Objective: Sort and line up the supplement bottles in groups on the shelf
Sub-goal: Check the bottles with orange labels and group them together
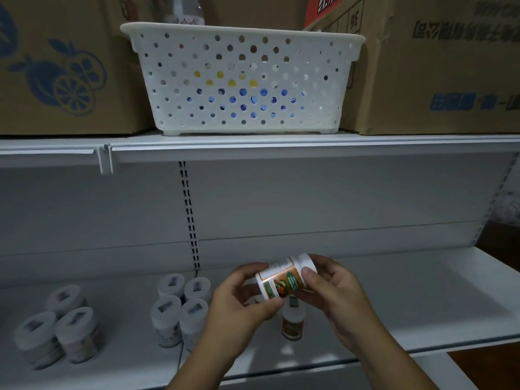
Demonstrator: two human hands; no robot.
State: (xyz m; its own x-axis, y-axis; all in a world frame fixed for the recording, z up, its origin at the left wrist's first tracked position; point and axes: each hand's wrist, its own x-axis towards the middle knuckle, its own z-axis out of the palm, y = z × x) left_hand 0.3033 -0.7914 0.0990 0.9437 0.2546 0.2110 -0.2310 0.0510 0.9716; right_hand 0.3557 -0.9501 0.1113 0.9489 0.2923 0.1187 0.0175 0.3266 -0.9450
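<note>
grip: my left hand (242,296) and right hand (334,288) both clasp the orange-label bottle (284,277) tilted, lower centre, likely to read its label | just below: matching bottle (292,323) upright on the shelf (422,305) | lower left: white-capped groups (180,308) lined up | upper centre: basket (242,77)

Two bare hands in frame: left hand (242,296) and right hand (334,296), each with its forearm running in from the bottom edge. No gloves, rings, watch or wristband visible, and no sleeve edge shows up to where the forearms leave the frame. Nails are short and unpainted on the fingers (309,277) that face the camera.
</note>
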